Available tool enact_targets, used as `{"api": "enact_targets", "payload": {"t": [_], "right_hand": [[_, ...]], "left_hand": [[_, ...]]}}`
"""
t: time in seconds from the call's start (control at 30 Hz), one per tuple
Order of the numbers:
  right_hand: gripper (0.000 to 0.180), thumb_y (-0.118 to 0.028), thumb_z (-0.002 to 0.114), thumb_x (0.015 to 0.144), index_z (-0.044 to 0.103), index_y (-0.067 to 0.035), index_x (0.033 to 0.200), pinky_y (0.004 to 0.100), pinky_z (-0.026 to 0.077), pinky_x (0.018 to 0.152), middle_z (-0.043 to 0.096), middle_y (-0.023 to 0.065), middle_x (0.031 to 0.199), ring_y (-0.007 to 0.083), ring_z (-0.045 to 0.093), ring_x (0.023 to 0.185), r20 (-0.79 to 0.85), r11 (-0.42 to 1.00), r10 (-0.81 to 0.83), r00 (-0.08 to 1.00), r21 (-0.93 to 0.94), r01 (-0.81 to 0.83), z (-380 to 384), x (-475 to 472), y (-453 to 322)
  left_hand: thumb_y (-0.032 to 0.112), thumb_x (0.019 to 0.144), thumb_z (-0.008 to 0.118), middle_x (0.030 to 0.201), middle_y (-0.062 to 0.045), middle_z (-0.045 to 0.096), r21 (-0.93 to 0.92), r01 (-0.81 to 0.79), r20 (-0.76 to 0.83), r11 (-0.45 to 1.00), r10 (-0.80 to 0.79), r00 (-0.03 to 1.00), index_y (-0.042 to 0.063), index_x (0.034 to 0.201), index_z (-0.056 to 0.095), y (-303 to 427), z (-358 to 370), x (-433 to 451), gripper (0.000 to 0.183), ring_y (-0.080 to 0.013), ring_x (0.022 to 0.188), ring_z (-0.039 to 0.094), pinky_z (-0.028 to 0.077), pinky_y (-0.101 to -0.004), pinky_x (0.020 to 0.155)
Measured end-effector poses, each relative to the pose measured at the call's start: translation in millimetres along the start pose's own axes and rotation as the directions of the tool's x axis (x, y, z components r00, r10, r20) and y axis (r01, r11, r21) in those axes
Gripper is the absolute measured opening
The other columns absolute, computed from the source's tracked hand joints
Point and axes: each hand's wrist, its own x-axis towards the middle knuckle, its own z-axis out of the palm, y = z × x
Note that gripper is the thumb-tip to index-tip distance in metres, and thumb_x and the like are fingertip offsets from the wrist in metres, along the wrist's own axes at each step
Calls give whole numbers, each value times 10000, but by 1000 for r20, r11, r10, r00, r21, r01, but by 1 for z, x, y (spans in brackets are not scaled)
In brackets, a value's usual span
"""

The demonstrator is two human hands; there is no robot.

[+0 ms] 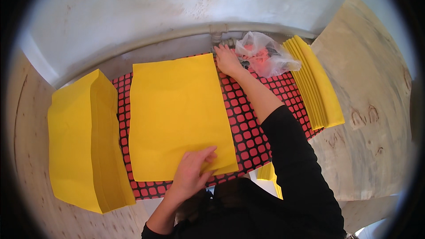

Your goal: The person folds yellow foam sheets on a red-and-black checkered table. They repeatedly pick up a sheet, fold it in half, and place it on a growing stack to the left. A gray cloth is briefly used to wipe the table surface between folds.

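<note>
A large rectangular yellow fabric-like piece (179, 116) lies flat before me on a red-and-black patterned table covering (244, 129). Over its near edge, toward the lower right corner, is my left hand (194, 171), thumb and fingers apart and nothing visible in them. My right hand (228, 61) reaches to the back edge of the table, just beyond the piece's far right corner. Its fingers are stretched out beside a clear plastic bag (277, 61) with pink and dark bits inside. No held item shows in the right hand; its fingertips' undersides are hidden.
At left lies another yellow piece with a folded side (76, 139), partly on a wooden board (33, 113). A stack of folded yellow pieces (312, 83) rests at right, against a plywood board (368, 106). A pipe (149, 38) runs along the wall behind.
</note>
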Motion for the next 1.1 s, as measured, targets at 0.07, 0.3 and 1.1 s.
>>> {"api": "enact_targets", "payload": {"t": [0.07,0.3,1.1], "right_hand": [[457,-154,453,976,474,21,1397,535,320,1136,443,278,1466,470,374,1384,-10,1000,-11,1000,-14,11,-2,-5,-2],[459,-142,449,985,441,63,1395,521,289,1156,430,289,1466,466,368,1384,-68,998,-3,998,-57,-1,-13,-53,-11],[399,-294,734,865,673,-41,1167,458,479,874,642,149,1184,314,617,1045,-152,929,370,917,59,-365,-145,-278,8]], "left_hand": [[-72,697,766,1070,-70,678,24,-12,6,1000,12,1000,65,1324,536,0,0,0,682,-251,971,624,475,-370,897],[-42,736,767,1037,-71,663,25,-40,-26,999,41,999,50,1287,560,-2,3,-1,595,-246,963,622,475,-367,901],[-17,746,768,1014,-79,666,-17,-45,-59,999,44,997,49,1241,585,-13,12,-2,531,-238,935,619,483,-360,872]]}}
